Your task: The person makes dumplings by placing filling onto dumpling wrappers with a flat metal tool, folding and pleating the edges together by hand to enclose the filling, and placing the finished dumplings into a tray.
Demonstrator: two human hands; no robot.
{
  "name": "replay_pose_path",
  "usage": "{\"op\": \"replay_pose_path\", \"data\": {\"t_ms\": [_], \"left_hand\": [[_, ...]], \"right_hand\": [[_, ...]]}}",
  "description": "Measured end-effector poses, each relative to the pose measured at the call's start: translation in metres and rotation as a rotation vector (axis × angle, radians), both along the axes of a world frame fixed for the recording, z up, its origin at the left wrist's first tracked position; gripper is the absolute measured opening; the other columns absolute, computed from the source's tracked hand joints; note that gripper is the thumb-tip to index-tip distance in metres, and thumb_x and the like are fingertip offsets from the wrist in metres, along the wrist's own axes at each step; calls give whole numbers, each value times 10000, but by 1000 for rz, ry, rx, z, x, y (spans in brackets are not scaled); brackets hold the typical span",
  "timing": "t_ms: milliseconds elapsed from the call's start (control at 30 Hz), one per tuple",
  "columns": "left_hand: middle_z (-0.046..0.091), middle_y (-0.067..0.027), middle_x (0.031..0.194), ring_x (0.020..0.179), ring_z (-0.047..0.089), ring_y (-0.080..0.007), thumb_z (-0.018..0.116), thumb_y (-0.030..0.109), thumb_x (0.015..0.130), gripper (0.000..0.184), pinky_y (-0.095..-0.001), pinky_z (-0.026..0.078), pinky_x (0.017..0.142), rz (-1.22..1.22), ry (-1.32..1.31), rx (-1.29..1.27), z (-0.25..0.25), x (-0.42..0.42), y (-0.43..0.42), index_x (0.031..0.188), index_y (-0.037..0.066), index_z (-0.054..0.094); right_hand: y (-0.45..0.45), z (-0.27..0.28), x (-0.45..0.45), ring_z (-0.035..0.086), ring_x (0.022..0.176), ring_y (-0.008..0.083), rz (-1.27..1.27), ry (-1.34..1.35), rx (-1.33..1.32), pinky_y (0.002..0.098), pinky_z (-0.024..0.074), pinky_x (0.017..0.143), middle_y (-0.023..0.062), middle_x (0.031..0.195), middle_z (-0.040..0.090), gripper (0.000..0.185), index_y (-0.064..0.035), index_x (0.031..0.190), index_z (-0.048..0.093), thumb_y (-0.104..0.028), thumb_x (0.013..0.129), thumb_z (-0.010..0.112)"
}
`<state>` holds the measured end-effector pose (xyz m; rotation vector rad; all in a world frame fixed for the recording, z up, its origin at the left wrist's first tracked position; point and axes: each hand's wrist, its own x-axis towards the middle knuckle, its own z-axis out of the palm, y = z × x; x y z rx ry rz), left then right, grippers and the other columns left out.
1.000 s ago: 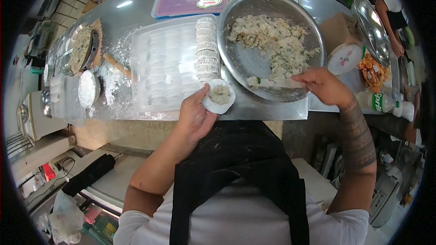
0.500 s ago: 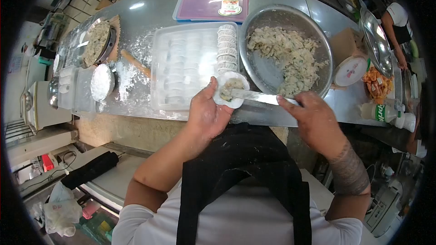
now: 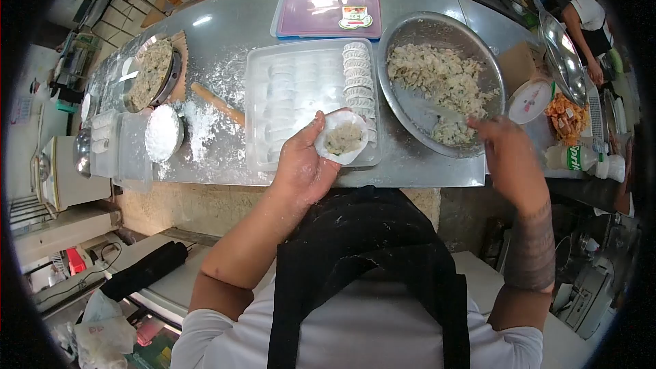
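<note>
On the fingers of my left hand [image 3: 307, 160] rests a round white dumpling wrapper [image 3: 329, 149], with a mound of filling [image 3: 344, 138] at its middle. My thumb presses near its left edge. My right hand [image 3: 511, 157], somewhat blurred, grips the handle of a flat metal spatula [image 3: 432, 108]; its blade dips into the large steel bowl [image 3: 388, 89] of pale, green-flecked filling [image 3: 437, 61]. Under and behind the wrapper lies a clear plastic tray [image 3: 256, 61], holding a column of pleated dumplings [image 3: 357, 72] along its right side.
A lidded purple box [image 3: 314, 3] stands behind the tray. Leftward are a rolling pin [image 3: 217, 104], scattered flour, a bowl of white flour [image 3: 163, 138] and a pan of filling [image 3: 152, 72]. A Sprite bottle [image 3: 574, 158] lies at right, near a co-worker's arm [image 3: 581, 37].
The spatula has left the wrapper and gone right into the bowl with my right hand. My left hand still holds the wrapper, now tilted more openly, its filling in view.
</note>
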<state>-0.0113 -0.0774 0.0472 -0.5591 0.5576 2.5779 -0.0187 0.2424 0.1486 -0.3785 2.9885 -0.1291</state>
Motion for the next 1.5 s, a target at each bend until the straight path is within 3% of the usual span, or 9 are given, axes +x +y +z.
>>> {"op": "replay_pose_path", "data": {"t_ms": [167, 267, 367, 533, 700, 833, 967, 1167, 1500], "left_hand": [[572, -204, 1349, 1298, 563, -333, 481, 179, 1076, 382, -480, 456, 1129, 80, -40, -64, 3, 2, -19, 1377, -55, 455], [547, -213, 1378, 1308, 553, -344, 476, 210, 1072, 419, -506, 444, 1135, 61, 30, -106, 16, 6, -36, 1414, -22, 410], [559, -201, 1377, 1292, 566, -343, 488, 227, 1071, 430, -507, 463, 1106, 0, 77, -53, 24, 11, -51, 1421, -15, 422], [553, -198, 1402, 1313, 551, -343, 512, 299, 1057, 519, -528, 431, 1120, -93, 184, -56, 32, 18, -69, 1468, 5, 400], [638, -119, 1313, 1216, 613, -215, 743, 178, 949, 520, -411, 487, 1063, -226, 493, -351, 51, 37, -92, 1377, -22, 525], [683, -131, 1245, 1134, 669, -213, 836, 95, 855, 568, -361, 544, 986, -46, 585, -677, 57, 47, -102, 1333, -37, 561], [677, -174, 1252, 1165, 671, -268, 864, 98, 824, 633, -414, 563, 992, 110, 685, -523, 66, 60, -114, 1343, -40, 529], [654, -212, 1282, 1224, 645, -333, 896, 78, 779, 715, -475, 558, 1023, 106, 646, -366, 82, 72, -115, 1360, -24, 492], [660, -226, 1293, 1223, 651, -317, 861, -35, 768, 648, -446, 542, 1041, 76, 731, -548, 89, 82, -115, 1330, -36, 538]], "right_hand": [[44, -110, -40, 671, 1032, 407, -95, -22, 263, 495, 554, 846, 240, 1065, 691, 254, -60, 1052, 741, -40, 863, 573], [10, -124, -39, 645, 1057, 406, -109, 87, 233, 496, 532, 890, 201, 1144, 675, 231, -76, 1043, 737, -60, 869, 587], [-88, -85, -7, 590, 1160, 364, 130, 425, -293, 496, 471, 997, 149, 1250, 635, 231, -108, 1096, 729, -136, 875, 668], [-177, -64, 14, 575, 1227, 313, 579, 526, -552, 474, 454, 1008, 102, 1309, 625, 230, -127, 1061, 720, -180, 838, 741], [-210, -49, 15, 589, 1203, 308, 330, 365, -997, 433, 463, 1003, 141, 1280, 636, 196, -88, 1036, 717, -180, 867, 755], [-232, -29, 29, 637, 1092, 306, 280, 215, -1254, 380, 507, 925, 159, 1208, 663, 284, -41, 1093, 707, -183, 865, 799], [-240, -16, 49, 661, 956, 256, 198, 280, -1303, 363, 525, 828, 126, 1075, 703, 420, -19, 1152, 678, -185, 809, 856], [-241, -2, 52, 650, 796, 261, 331, 340, -1219, 376, 494, 754, 86, 880, 707, 263, -50, 994, 704, -155, 801, 848], [-231, 6, 58, 660, 816, 279, 371, 367, -1190, 384, 482, 775, 88, 909, 723, 159, -63, 918, 708, -131, 815, 807]]}}
